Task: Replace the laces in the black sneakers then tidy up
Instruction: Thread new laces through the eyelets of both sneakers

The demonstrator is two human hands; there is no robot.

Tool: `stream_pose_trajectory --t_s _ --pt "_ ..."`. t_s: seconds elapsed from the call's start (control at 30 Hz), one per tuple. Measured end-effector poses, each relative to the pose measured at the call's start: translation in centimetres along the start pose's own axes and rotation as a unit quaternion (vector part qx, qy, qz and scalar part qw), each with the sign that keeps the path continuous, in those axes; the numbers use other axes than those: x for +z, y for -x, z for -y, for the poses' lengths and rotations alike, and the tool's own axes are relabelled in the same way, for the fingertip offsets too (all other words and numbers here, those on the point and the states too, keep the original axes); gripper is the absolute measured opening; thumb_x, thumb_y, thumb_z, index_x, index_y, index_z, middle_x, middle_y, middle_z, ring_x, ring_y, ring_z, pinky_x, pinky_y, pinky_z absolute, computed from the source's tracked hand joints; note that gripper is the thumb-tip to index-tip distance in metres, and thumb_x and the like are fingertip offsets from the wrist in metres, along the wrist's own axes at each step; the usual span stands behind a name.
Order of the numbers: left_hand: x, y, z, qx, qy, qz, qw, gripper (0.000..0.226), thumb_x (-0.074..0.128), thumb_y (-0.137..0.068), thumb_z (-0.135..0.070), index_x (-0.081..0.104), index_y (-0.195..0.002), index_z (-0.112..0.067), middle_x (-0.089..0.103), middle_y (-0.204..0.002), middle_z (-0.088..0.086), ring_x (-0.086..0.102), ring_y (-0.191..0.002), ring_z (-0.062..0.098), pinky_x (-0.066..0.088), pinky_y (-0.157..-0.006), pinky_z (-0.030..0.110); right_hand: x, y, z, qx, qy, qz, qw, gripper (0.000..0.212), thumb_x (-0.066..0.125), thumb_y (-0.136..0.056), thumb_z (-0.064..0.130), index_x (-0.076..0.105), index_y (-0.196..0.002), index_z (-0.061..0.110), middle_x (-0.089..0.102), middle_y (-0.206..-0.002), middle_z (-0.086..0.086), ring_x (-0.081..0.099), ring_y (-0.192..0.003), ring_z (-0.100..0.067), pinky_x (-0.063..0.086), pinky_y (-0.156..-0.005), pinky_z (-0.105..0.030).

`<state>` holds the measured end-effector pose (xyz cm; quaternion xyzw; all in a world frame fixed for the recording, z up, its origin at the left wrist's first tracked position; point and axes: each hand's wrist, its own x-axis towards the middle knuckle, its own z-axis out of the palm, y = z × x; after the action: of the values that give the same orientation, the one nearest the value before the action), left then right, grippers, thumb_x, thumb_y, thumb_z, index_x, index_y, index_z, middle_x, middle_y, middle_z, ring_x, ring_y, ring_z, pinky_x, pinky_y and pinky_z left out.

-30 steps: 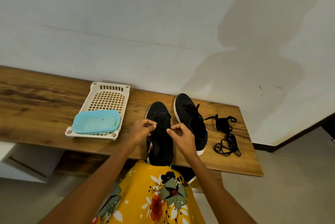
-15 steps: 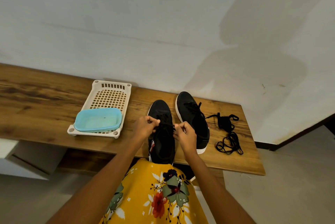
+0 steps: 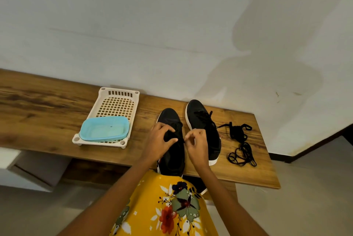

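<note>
A single wide-angle camera, worn on the person's head, looks forward and steeply down over a yellow floral garment (image 3: 168,207) onto a wooden bench (image 3: 47,113) set against a pale wall (image 3: 152,25). Both forearms reach up from the bottom edge toward the frame's centre. The bench runs from the left edge to right of centre, bowed by the lens; grey floor (image 3: 309,188) fills the lower corners.

A long wooden bench (image 3: 47,109) with dark grain runs along a plain whitish wall (image 3: 152,25). A soft shadow falls across the wall at the right. Below lies a pale grey floor (image 3: 315,197), edged by a dark skirting strip (image 3: 309,151).
</note>
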<state>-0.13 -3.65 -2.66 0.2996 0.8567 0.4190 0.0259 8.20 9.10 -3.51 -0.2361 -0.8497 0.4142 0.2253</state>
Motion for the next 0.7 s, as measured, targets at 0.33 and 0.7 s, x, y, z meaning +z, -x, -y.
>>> stream_pose_trajectory --t_s 0.33,0.7 --pt "0.1 -0.8 0.3 0.028 0.001 -0.041 0.999 0.017 0.071 -0.081 -0.017 0.073 -0.097 -0.015 0.06 -0.093 -0.001 0.053 -0.087 0.007 0.04 -0.074 0.013 0.9 0.1 0.2 -0.007 0.078 0.025 0.997 0.02 0.065 -0.089 0.03 0.071 -0.099 0.014 0.054 -0.103 0.002 0.058 -0.087 -0.008 0.051 -0.073 -0.027" --pt "0.7 -1.4 0.1 -0.044 0.081 -0.063 0.994 0.011 0.072 -0.079 -0.014 0.073 -0.09 -0.012 0.069 -0.092 0.0 0.058 -0.083 0.001 0.04 -0.073 0.004 0.7 -0.2 0.4 0.004 0.07 0.032 0.997 0.022 0.063 -0.09 0.03 0.066 -0.109 0.02 0.055 -0.105 0.007 0.053 -0.082 -0.001 0.048 -0.072 -0.022"
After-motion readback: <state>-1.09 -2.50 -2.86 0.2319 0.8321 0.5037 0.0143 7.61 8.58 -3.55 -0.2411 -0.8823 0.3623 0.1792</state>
